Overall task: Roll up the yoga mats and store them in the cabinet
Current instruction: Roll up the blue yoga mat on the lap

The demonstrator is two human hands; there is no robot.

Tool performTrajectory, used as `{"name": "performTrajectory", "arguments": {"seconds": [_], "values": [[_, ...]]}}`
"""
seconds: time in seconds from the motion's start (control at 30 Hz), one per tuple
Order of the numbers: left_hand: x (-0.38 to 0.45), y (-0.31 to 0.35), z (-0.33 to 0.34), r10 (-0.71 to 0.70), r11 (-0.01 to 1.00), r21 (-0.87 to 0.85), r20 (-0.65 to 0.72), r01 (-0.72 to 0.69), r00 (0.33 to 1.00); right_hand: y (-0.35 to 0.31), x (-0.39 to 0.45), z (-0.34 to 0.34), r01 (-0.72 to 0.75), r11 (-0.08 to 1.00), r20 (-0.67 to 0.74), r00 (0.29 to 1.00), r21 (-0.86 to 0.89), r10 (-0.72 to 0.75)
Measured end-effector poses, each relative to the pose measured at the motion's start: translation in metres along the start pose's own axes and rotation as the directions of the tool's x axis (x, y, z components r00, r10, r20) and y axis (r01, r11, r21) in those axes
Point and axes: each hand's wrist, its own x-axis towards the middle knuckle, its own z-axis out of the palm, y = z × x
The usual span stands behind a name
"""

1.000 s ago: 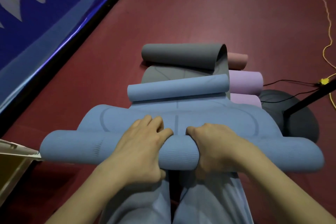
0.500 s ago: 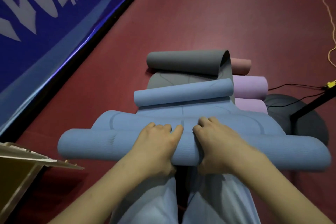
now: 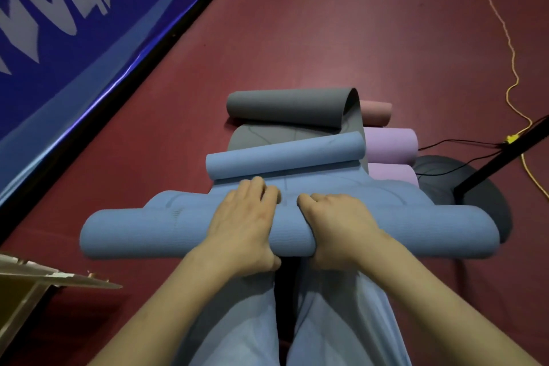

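A blue yoga mat (image 3: 142, 232) lies on the red floor in front of my knees, its near part wound into a thick roll and its far end (image 3: 285, 157) curled up. My left hand (image 3: 243, 226) and my right hand (image 3: 338, 229) sit side by side on the middle of the roll, fingers curled over its top and thumbs under its near side. Beyond lie a grey mat (image 3: 285, 107) with a curled far end, a purple mat (image 3: 389, 145) and a pink roll (image 3: 375, 113).
A blue banner (image 3: 74, 24) with white lettering runs along the left. An open cardboard box flap (image 3: 44, 276) pokes in at lower left. A dark round stand base (image 3: 463, 184) with a black pole, black cables and a yellow cord (image 3: 511, 80) lies at right.
The roll has moved forward over the flat part of the blue mat, leaving less unrolled length. Both hands have shifted over its top with it.
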Motion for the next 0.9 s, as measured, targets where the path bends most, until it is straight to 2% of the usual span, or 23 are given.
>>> {"name": "performTrajectory", "arguments": {"seconds": [0.07, 0.13, 0.27, 0.5, 0.57, 0.7, 0.9], "values": [[0.0, 0.0, -0.002, -0.023, 1.0, 0.021, -0.014, 0.024, 1.0, 0.003, 0.008, -0.012, -0.013, 0.999, 0.105, 0.994, 0.033, 0.009], [0.001, 0.002, -0.01, -0.036, 0.998, 0.051, 0.026, 0.035, 0.999, 0.007, 0.012, -0.016, -0.021, 0.998, 0.151, 0.988, 0.067, 0.011], [0.003, 0.006, -0.023, -0.029, 0.993, 0.117, 0.074, 0.02, 0.997, 0.011, 0.015, -0.014, -0.03, 0.996, 0.159, 0.987, 0.089, 0.016], [-0.005, -0.01, 0.013, 0.132, 0.99, 0.057, -0.09, -0.128, 0.987, 0.017, 0.013, -0.007, -0.046, 0.991, 0.13, 0.991, 0.124, 0.03], [-0.002, -0.012, 0.015, 0.122, 0.99, 0.078, -0.071, -0.117, 0.99, 0.016, 0.012, -0.008, -0.044, 0.989, 0.126, 0.992, 0.139, 0.027], [0.012, -0.009, -0.002, 0.048, 0.993, 0.104, 0.079, -0.056, 0.996, 0.012, 0.006, -0.005, -0.016, 0.994, 0.007, 1.0, 0.106, 0.015], [0.037, -0.021, -0.019, 0.033, 0.999, 0.015, 0.182, -0.037, 0.983, 0.015, -0.007, 0.019, -0.046, 0.999, -0.19, 0.981, -0.024, 0.041]]}}
